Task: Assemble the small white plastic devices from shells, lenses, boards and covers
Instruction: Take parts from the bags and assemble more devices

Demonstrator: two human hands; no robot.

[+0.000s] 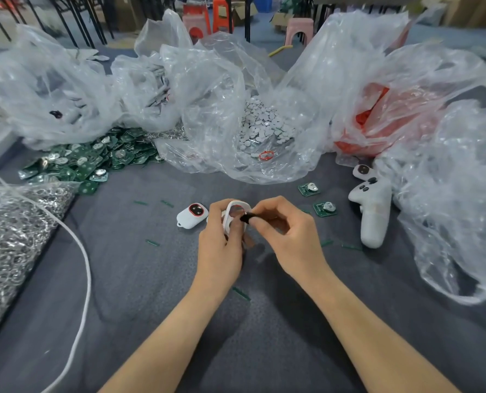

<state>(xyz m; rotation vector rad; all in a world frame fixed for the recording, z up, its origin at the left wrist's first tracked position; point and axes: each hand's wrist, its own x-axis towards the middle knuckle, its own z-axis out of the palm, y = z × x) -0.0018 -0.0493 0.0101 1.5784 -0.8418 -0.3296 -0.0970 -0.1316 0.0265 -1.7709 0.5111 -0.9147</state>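
Your left hand is curled round a small white rounded plastic shell, holding it on edge just above the grey cloth worktop. Your right hand pinches a small dark lens piece between thumb and forefinger, right at the shell's oval opening.

The main risk is the lens going in crooked. You are holding it by its edge with the shell tilted, so a push from one side could wedge it or pop it through the opening. I cannot tell from here whether it is touching the rim yet.

If your pinch slips, the lens would probably drop below your hands onto the dark cloth. It would be hard to spot there among the short green offcut strips scattered around both wrists.

Squeezing the thin shell too hard with your left fingers could flex the opening and spoil the fit.

A finished white device with a red-ringed dark window lies just to the left of your left hand, where a sweep of that hand could knock it. Two loose green circuit boards with coin cells lie just beyond your right hand.
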